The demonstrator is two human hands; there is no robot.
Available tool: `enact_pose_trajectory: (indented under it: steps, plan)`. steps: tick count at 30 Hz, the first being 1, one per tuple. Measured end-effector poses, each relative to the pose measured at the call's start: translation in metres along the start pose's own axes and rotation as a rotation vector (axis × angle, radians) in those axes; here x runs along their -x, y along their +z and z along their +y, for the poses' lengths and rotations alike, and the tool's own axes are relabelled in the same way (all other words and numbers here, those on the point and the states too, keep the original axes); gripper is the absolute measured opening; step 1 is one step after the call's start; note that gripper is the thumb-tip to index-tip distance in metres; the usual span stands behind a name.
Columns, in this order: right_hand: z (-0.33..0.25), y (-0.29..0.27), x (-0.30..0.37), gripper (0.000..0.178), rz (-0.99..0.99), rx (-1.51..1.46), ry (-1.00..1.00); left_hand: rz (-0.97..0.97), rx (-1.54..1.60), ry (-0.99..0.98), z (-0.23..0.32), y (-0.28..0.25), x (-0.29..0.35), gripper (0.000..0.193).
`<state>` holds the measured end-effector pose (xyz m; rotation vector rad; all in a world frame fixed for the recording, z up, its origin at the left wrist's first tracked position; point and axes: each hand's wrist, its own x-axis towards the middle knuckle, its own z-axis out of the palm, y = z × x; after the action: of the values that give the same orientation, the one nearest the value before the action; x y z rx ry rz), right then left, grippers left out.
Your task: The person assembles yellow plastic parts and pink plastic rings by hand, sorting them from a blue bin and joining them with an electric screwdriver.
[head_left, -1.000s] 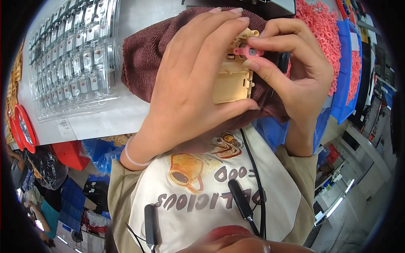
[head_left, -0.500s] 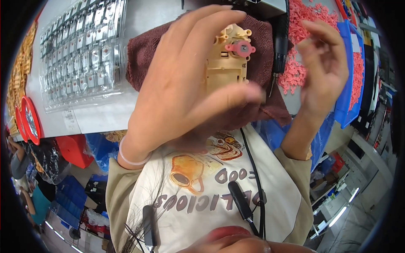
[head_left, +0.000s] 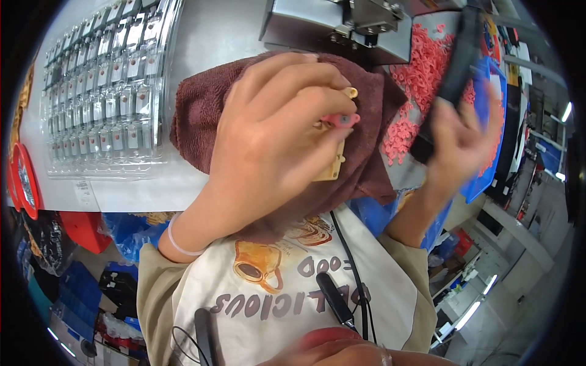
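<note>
My left hand point(head_left: 262, 134) is closed around a beige plastic housing point(head_left: 332, 168), hiding most of it. The thumb and fingertips are at a small pink plastic piece point(head_left: 342, 120) seated on the housing. Beneath them lies a folded maroon towel point(head_left: 201, 116) on the table. To the right, my right hand point(head_left: 459, 134), smeared by motion, grips a black electric screwdriver point(head_left: 459, 64), held tilted; its bit cannot be made out.
A clear tray point(head_left: 110, 91) of small metal-cased parts lies at left. Loose pink pieces point(head_left: 421, 67) are heaped at right, beside a blue bin point(head_left: 479, 183). A metal fixture point(head_left: 311, 27) stands behind the towel. Red round dishes point(head_left: 25, 180) sit at the far left.
My right hand has taken hold of the screwdriver, which has swung to the right and tilted. My left fingers have closed in over the housing and the pink piece. The whole view has shifted slightly.
</note>
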<state>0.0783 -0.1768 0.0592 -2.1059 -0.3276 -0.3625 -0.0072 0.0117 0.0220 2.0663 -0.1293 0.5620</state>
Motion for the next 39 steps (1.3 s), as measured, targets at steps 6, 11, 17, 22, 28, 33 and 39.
enact_pose_trajectory:
  steps: [6,11,17,22,28,33,39]
  plan:
    - [-0.054,-0.006,-0.089,0.032,-0.358,-1.094,-0.096,0.038,0.036,-0.015,-0.004,-0.002,0.002,0.023]
    - [-0.044,0.026,-0.114,0.039,-0.498,-1.007,-0.106,0.039,0.069,-0.044,-0.004,0.002,0.003,0.023]
    - [-0.051,0.069,-0.092,0.035,-0.480,-0.972,-0.131,0.100,0.115,-0.055,-0.006,0.006,0.005,0.027]
    - [-0.050,0.078,-0.085,0.031,-0.455,-0.952,-0.162,0.094,0.125,-0.086,-0.005,0.004,0.007,0.028]
    - [-0.032,0.069,-0.096,0.027,-0.408,-0.943,-0.201,0.099,0.140,-0.086,-0.006,0.005,0.009,0.028]
    - [-0.021,0.069,-0.100,0.025,-0.348,-0.939,-0.247,0.128,0.142,-0.068,-0.005,0.006,0.008,0.027]
    - [-0.023,0.059,-0.087,0.022,-0.292,-0.936,-0.287,0.132,0.139,-0.036,-0.007,0.008,0.008,0.026]
